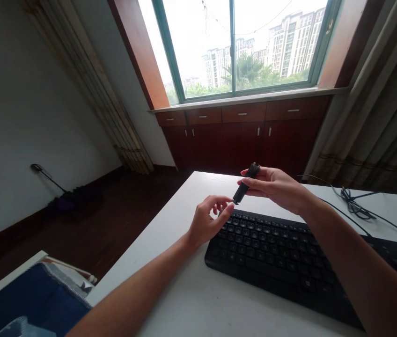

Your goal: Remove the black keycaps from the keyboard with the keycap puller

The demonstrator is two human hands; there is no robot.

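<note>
My right hand [272, 185] grips a small, narrow black object [243, 189] between thumb and fingers, above the far edge of a black keyboard [265, 248]. The object is tilted, its upper end leaning to the right. That upper end looks notched, with a small light spot; its exact kind I cannot make out. At the lower end, the thumb and forefinger of my left hand [210, 217] pinch the tip, where something small and pale shows. The keyboard lies on the white table [173, 267], partly hidden under my right forearm.
A coiled black cable [355, 206] lies on the table at the right. Beyond the table stands a dark red cabinet [240, 145] under a window. At the lower left is a dark blue cloth item [33, 299] with a zip. A dark umbrella-like thing [70, 199] rests by the wall.
</note>
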